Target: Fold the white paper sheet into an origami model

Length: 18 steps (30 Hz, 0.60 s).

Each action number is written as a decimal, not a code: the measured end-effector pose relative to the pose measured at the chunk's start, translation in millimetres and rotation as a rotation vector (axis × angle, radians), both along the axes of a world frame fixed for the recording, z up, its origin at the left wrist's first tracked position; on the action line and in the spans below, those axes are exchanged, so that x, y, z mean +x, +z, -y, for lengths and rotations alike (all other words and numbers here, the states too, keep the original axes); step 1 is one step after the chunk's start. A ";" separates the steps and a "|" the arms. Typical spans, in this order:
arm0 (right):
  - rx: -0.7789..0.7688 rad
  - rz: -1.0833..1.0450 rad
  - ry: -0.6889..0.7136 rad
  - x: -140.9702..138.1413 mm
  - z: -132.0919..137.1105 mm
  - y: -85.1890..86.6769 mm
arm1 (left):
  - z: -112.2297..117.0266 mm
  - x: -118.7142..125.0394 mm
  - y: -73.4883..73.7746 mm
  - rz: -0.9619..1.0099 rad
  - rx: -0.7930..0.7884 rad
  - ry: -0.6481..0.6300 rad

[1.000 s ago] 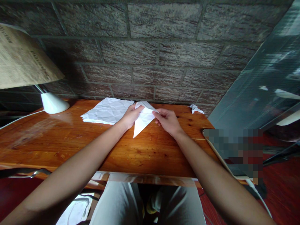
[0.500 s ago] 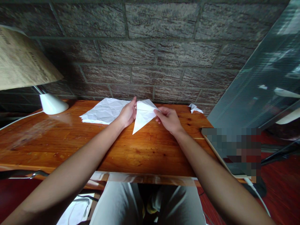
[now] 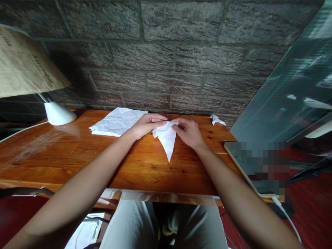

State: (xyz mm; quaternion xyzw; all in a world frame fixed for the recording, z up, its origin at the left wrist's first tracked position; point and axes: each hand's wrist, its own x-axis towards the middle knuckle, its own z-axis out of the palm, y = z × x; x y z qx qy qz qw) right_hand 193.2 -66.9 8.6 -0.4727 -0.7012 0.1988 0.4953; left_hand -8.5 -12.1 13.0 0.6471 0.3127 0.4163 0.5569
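A white folded sheet of paper (image 3: 167,140) is between my two hands above the wooden table, its long pointed end directed down toward me. My left hand (image 3: 149,124), with a ring on one finger, grips its upper left part, thumb on top and fingers behind. At the upper right edge, my right hand (image 3: 188,130) pinches the paper between thumb and fingers. Some fingertips are hidden behind the folds. Just left of my left hand lies a stack of creased white paper (image 3: 118,121).
A small folded paper piece (image 3: 217,120) lies at the table's back right. A lamp (image 3: 59,116) stands at the left with its cord. A tablet-like device (image 3: 241,169), partly blurred, rests at the right edge. Behind the wooden table (image 3: 155,176) rises a brick-patterned wall (image 3: 160,57).
The folded paper has turned so its long point now faces down toward me. My left hand has shifted right and bent its fingers over the paper's top; my right hand stays nearly in place.
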 end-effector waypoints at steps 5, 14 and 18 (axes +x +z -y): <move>0.013 -0.113 0.022 0.9 -4.9 -3.7 | 3.4 2.6 1.6 0.013 0.020 -0.012; -0.060 -0.274 0.003 0.4 -5.8 -0.2 | 3.0 6.1 -1.9 0.047 0.024 0.038; -0.105 -0.347 0.056 0.2 -6.2 -0.2 | 1.9 6.5 -2.8 0.059 0.020 0.049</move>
